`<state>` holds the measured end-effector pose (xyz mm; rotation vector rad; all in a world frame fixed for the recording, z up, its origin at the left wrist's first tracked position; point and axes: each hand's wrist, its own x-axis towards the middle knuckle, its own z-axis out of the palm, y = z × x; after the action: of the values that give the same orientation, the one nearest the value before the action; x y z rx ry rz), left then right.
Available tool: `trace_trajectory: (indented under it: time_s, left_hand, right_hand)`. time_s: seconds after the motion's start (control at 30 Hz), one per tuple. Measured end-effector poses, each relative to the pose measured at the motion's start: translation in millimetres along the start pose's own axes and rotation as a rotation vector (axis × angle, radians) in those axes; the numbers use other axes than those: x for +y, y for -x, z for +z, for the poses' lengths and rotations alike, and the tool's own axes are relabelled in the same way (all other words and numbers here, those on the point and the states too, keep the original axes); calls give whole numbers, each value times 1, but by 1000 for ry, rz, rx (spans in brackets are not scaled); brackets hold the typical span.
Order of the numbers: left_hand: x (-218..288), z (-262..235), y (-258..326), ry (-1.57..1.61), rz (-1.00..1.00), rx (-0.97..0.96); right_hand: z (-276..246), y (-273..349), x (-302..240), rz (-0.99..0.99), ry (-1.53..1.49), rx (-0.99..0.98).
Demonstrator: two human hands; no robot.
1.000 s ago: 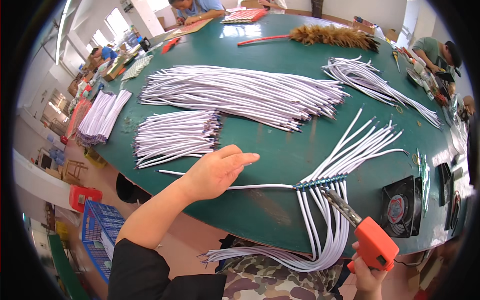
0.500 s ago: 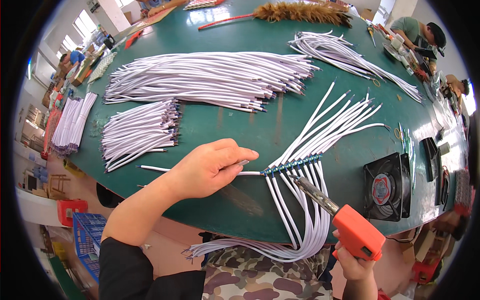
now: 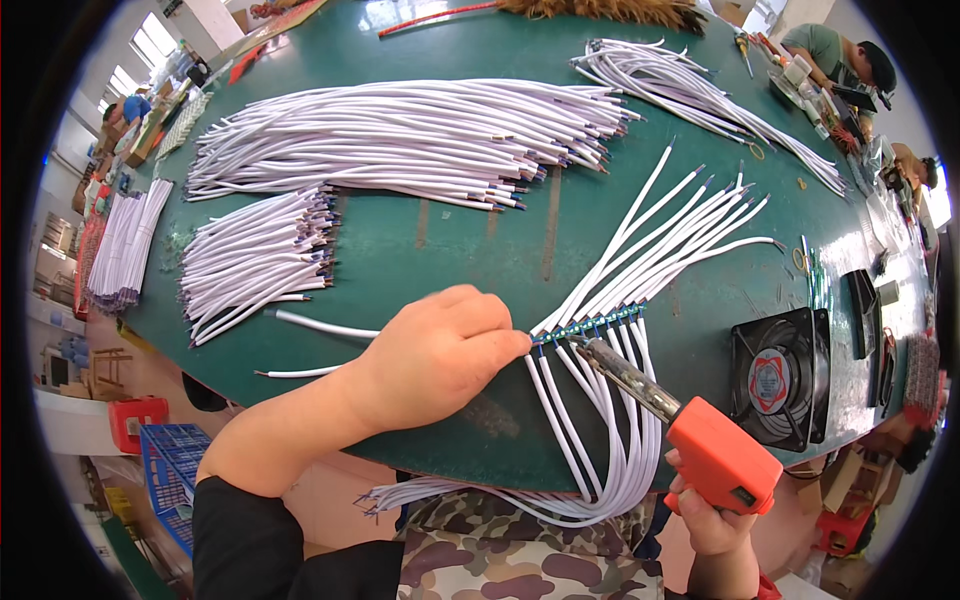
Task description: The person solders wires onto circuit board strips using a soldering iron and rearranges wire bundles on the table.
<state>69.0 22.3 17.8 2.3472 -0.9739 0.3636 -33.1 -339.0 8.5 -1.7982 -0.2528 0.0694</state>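
My left hand [image 3: 445, 350] is closed in a pinch at the left end of a narrow green circuit board strip [image 3: 590, 324]. A white cable [image 3: 325, 325] runs under this hand, and its held end is hidden by the fingers. My right hand [image 3: 712, 518] grips the red handle of a soldering gun [image 3: 722, 455]. The gun's metal tip points up and left, close to the strip's lower edge. White cables [image 3: 690, 235] fan out from the strip's far side. Others [image 3: 640, 440] hang from its near side and curve over the table edge toward my lap.
Big bundles of white cables [image 3: 400, 140] lie behind, with a shorter stack [image 3: 260, 255] at left. A black fan [image 3: 775, 380] stands at right, near the table edge. A feather duster [image 3: 600, 12] lies at the back. Another person [image 3: 835, 65] sits at far right.
My left hand has moved slightly right and down, its fingertips now at the strip's end. The soldering gun has shifted slightly, its tip still by the strip. The view has tilted a little.
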Motion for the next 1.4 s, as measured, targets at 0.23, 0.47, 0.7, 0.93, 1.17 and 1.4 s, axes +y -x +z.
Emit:
trace_trajectory:
  time_s: [0.23, 0.47, 0.7, 0.93, 1.17, 1.4]
  left_hand:
    - [-1, 13, 3, 7, -3, -2]
    - [-1, 12, 4, 1, -50, -38]
    - [-2, 12, 4, -3, -58, -69]
    - [-4, 13, 5, 2, -53, -104]
    - [-4, 15, 5, 1, -53, -121]
    - [-3, 14, 5, -9, -55, -129]
  right_hand:
    - [4, -4, 8, -68, 25, -42]
    - [8, -19, -2, -83, 46, -108]
    - [11, -18, -4, -13, 22, -124]
    - [12, -22, -4, -50, 5, -150]
    - [18, -35, -7, -197, 73, -157]
    - [20, -42, -14, -156, 190, -157]
